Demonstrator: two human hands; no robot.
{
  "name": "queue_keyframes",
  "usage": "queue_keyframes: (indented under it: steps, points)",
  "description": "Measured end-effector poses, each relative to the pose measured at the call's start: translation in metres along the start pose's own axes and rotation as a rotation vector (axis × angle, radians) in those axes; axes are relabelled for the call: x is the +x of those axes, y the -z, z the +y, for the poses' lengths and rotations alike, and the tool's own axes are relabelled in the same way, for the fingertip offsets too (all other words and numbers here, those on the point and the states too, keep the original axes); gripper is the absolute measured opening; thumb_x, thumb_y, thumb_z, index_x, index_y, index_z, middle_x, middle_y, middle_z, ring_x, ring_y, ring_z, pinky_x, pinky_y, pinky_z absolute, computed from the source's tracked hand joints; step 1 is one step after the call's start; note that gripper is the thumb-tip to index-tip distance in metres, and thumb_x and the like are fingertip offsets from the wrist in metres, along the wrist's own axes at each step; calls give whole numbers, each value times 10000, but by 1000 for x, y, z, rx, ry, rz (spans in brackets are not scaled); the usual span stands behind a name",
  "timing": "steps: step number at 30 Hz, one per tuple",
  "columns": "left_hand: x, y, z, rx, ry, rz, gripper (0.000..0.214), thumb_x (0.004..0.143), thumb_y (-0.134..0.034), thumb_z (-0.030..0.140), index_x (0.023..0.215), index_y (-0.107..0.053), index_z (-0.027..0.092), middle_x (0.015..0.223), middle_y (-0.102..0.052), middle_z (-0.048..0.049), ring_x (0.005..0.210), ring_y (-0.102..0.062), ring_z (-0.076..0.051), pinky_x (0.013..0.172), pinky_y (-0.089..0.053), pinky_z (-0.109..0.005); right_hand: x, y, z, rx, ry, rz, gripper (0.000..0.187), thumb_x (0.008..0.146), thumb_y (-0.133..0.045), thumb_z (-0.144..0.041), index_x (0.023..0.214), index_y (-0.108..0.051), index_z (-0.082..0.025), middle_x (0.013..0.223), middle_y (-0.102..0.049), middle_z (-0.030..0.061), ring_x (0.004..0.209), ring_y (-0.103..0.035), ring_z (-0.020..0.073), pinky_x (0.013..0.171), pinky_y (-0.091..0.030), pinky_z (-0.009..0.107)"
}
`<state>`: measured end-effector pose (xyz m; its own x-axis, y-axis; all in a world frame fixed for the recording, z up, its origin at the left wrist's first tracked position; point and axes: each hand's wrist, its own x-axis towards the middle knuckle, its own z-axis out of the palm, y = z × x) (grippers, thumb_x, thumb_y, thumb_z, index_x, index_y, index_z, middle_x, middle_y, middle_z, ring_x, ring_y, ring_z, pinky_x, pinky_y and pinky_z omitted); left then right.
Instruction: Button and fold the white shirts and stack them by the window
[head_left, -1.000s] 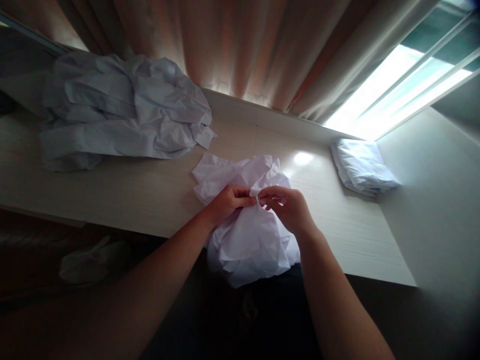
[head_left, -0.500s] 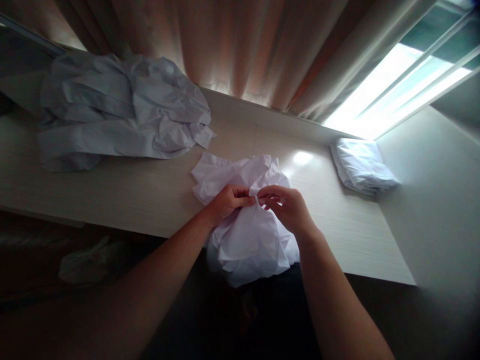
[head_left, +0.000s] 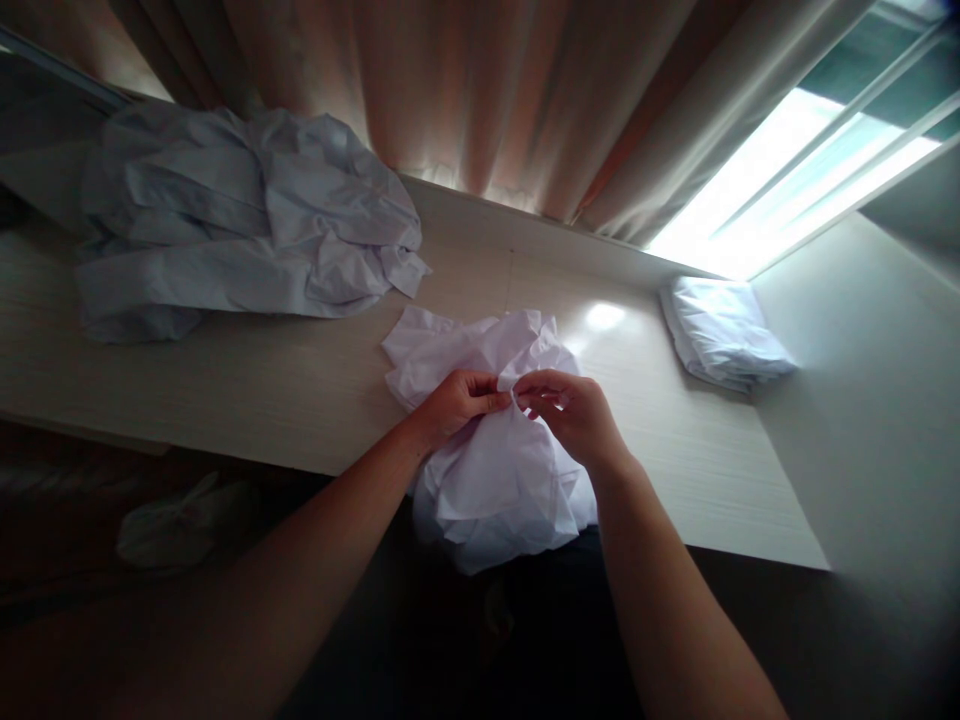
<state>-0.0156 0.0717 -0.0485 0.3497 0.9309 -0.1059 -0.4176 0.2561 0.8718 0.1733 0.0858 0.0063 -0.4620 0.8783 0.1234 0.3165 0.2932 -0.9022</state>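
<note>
A crumpled white cloth garment [head_left: 495,480] lies over the front edge of the pale wooden counter [head_left: 292,400], its lower part hanging down. My left hand [head_left: 469,398] pinches a fold of it between thumb and fingers. Right beside it, the fingertips of my right hand [head_left: 562,405] close on the same gathered fold, touching or almost touching the left thumb. Whether a button or seam sits between the fingertips is too small to make out.
A large heap of white cloth [head_left: 247,220] lies on the counter at the left. Folded white cloth [head_left: 724,330] sits in the right corner by the wall [head_left: 877,400]. Behind hang brown curtains [head_left: 465,100] beside a bright window [head_left: 795,170]. A pale plastic bag [head_left: 176,525] lies below, at left.
</note>
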Motion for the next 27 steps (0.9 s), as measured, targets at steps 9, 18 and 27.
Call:
queue_keyframes:
  steps: [9, 18, 27]
  points:
    - [0, -1, 0, 3, -23, -11, 305, 679, -856, 327, 887, -771, 122, 815, -726, -54, 736, -630, -137, 729, -459, -258, 1, 0, 2, -15, 7, -3, 125, 836, -634, -196, 897, -739, -226, 786, -720, 8, 720, -674, 129, 636, -563, 274]
    - [0, -1, 0, 11, -34, -16, 302, 679, -855, 326, 890, -777, 125, 786, -719, -46, 743, -630, -143, 738, -460, -263, 0, 0, 0, 1, -4, 7, 125, 834, -629, -193, 894, -734, -224, 777, -716, 5, 714, -669, 128, 634, -562, 274]
    - [0, 0, 0, 30, -14, -16, 312, 681, -851, 344, 883, -770, 121, 809, -724, -54, 741, -635, -151, 739, -458, -275, 0, -1, 1, 1, -10, 5, 112, 828, -643, -203, 892, -732, -223, 789, -715, 10, 709, -662, 132, 625, -560, 282]
